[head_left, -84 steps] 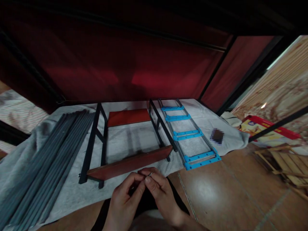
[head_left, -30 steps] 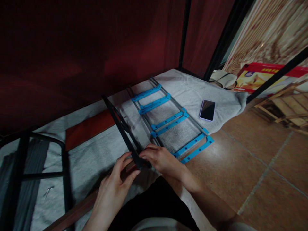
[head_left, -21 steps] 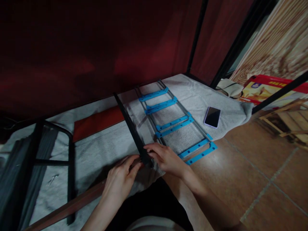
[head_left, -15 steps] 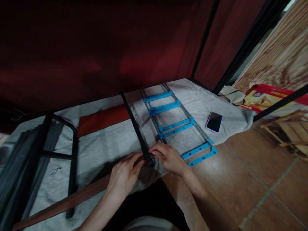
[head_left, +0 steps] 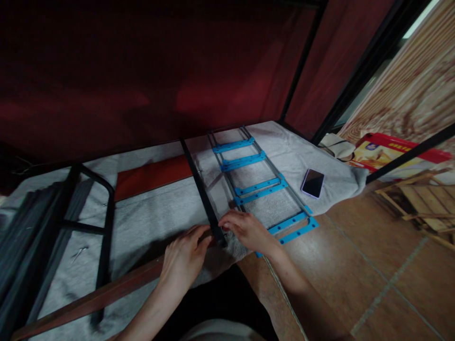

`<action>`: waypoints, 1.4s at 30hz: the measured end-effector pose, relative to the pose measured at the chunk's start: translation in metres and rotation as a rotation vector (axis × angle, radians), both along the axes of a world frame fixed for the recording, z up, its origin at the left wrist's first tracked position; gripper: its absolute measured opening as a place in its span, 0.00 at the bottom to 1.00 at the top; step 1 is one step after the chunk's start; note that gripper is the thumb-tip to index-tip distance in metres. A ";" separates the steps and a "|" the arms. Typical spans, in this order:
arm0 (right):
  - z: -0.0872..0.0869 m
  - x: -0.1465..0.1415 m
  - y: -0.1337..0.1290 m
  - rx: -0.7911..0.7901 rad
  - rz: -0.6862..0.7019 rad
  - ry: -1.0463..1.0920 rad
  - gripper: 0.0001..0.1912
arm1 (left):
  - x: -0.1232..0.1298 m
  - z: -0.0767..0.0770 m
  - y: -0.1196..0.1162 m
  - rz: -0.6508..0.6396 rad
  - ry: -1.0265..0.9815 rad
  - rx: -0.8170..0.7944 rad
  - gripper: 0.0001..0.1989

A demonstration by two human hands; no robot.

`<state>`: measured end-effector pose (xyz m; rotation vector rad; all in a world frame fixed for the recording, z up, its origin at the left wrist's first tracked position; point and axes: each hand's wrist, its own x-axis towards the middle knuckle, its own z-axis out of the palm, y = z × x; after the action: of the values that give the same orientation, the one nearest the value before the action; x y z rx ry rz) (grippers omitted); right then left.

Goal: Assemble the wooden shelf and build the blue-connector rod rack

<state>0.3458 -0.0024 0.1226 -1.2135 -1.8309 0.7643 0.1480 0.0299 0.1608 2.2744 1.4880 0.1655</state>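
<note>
My left hand (head_left: 186, 251) is closed around the end of a long reddish-brown board (head_left: 106, 291), right where the board meets a black metal bar (head_left: 199, 184). The fingertips of that hand touch the bar's near end. On the bar's other side, my right hand (head_left: 247, 229) pinches close to the same joint; what its fingers hold is too small to make out. A small bolt (head_left: 199, 171) sticks out of the bar farther up. An orange-red panel (head_left: 152, 177) lies flat, its right end beside the bar.
To the right lie several blue metal brackets on grey rails (head_left: 263, 192) and a phone (head_left: 313, 183). A black tubular frame (head_left: 107, 227), dark grey slats (head_left: 42, 237) and small metal pieces (head_left: 78, 254) are at left. A grey cloth (head_left: 149, 213) covers the surface.
The view has shifted slightly. Both hands stay at the bar's near end, with the right fingers moved only a little. A pale cord now shows below the right forearm.
</note>
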 end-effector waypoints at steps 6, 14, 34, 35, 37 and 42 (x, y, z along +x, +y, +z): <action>-0.008 -0.013 -0.006 -0.046 -0.153 0.105 0.11 | 0.000 0.001 -0.001 -0.007 0.014 -0.009 0.16; -0.009 -0.020 -0.005 -0.193 -0.155 0.206 0.09 | 0.001 0.004 -0.001 -0.050 0.071 -0.009 0.16; -0.024 -0.030 -0.011 -0.306 -0.272 0.465 0.10 | 0.004 0.001 -0.006 -0.162 0.081 0.095 0.33; -0.023 -0.028 -0.013 -0.330 -0.228 0.495 0.09 | 0.004 0.000 -0.006 -0.164 0.076 0.101 0.32; -0.021 -0.024 -0.014 -0.351 -0.156 0.495 0.08 | 0.004 -0.001 -0.006 -0.170 0.077 0.111 0.32; -0.018 -0.024 -0.010 -0.310 -0.171 0.258 0.12 | 0.007 -0.003 -0.007 -0.188 0.106 0.126 0.30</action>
<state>0.3223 -0.0123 0.1049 -1.3748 -1.4151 1.0803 0.1546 0.0233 0.1582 2.5449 1.3378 0.0874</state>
